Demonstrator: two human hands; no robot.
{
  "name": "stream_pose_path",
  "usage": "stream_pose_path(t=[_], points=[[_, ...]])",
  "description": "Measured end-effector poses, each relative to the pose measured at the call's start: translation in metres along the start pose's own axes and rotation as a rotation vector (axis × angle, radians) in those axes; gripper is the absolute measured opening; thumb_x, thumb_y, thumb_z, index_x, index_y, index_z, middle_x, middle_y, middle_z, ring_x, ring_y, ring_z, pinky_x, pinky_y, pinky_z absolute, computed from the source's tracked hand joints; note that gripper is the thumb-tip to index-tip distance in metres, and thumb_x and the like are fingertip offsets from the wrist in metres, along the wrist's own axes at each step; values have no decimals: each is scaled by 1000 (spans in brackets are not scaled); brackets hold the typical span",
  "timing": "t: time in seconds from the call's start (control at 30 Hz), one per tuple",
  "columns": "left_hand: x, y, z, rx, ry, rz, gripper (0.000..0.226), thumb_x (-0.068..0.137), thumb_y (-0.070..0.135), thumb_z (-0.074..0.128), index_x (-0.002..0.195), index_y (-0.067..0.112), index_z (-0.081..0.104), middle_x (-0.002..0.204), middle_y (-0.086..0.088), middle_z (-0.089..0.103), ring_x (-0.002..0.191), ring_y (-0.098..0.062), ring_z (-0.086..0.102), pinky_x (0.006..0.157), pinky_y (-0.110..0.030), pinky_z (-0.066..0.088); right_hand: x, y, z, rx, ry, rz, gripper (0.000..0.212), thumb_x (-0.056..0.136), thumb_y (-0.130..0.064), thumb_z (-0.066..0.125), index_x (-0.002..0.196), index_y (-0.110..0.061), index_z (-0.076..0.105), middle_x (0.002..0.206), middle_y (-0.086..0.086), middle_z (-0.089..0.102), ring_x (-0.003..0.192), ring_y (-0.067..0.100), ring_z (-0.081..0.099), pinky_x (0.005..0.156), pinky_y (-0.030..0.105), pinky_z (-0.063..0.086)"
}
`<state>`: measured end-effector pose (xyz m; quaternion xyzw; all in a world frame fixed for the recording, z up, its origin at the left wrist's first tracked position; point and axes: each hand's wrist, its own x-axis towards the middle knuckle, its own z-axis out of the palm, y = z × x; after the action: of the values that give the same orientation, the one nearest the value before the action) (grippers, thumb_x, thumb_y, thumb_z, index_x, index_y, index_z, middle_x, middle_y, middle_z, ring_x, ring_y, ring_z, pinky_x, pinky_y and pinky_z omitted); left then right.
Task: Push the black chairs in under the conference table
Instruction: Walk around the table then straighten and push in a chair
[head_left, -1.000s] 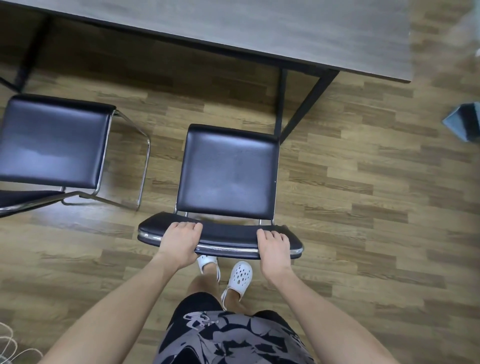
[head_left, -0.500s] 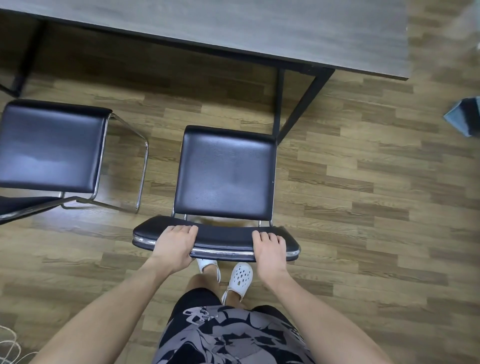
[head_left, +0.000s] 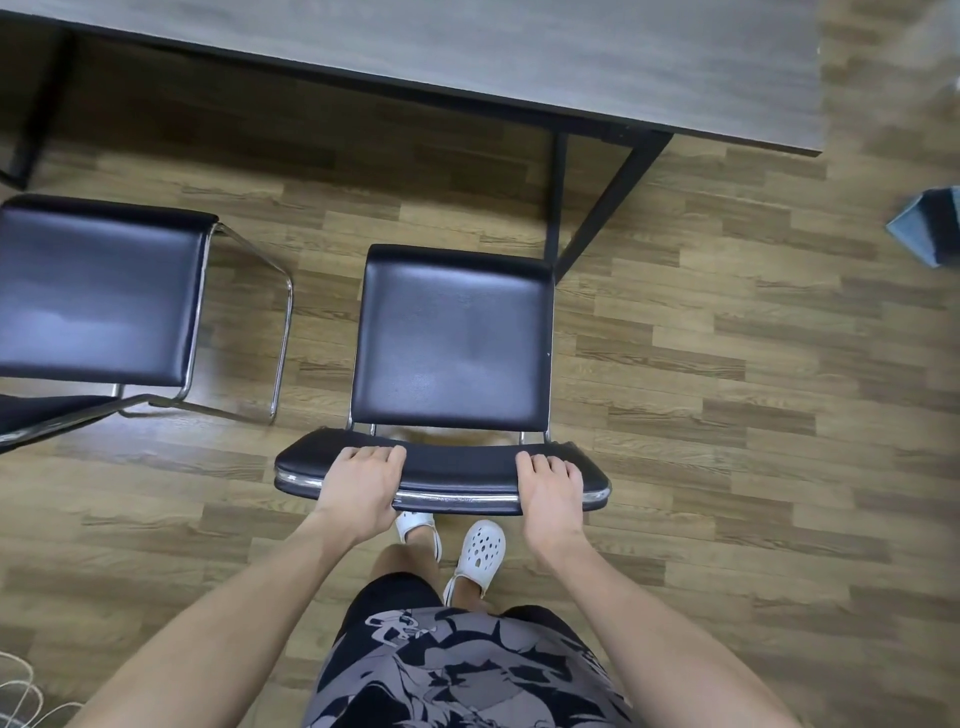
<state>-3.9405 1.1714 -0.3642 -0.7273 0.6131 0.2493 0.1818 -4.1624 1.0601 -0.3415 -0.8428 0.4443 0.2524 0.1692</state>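
Observation:
A black chair (head_left: 451, 338) with a chrome frame stands right in front of me, its seat just short of the grey conference table (head_left: 519, 57). My left hand (head_left: 361, 480) and my right hand (head_left: 550, 486) both grip the top of its backrest (head_left: 457, 470), one near each end. A second black chair (head_left: 93, 296) stands to the left, also clear of the table edge.
The table's black metal legs (head_left: 561, 197) come down just beyond the near chair's right front corner. Another leg (head_left: 36, 104) stands at far left. A blue-grey object (head_left: 930, 228) lies on the wooden floor at right. White cable (head_left: 21, 691) coils at bottom left.
The chair and both hands have shifted slightly left and forward relative to the table. The grip on the backrest is unchanged.

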Motion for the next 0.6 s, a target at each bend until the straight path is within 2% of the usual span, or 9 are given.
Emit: stream_pose_path(t=[0.23,0.47,0.6], points=[[21,-14,-26,44,10,-24,44,78,39,65,111,19,44,109,3,62,106,-21,58,88,-32,38,22,-8,-13,2,31,3,65,63,5,67,121,-12,45,110,6,59,108,29,53,101,38,33],[39,-28,-42,64,27,-20,48,79,45,66,113,19,44,112,2,61,107,-22,57,88,-33,38,43,-11,-23,-5,36,2,63,61,5,66,119,-11,46,107,5,59,104,28,54,93,37,35],[47,-34,-48,77,23,-22,47,79,42,66,113,19,43,113,2,61,107,-22,57,88,-34,38,53,-13,-27,9,44,4,63,60,6,67,117,-11,46,108,5,59,104,28,54,94,37,34]])
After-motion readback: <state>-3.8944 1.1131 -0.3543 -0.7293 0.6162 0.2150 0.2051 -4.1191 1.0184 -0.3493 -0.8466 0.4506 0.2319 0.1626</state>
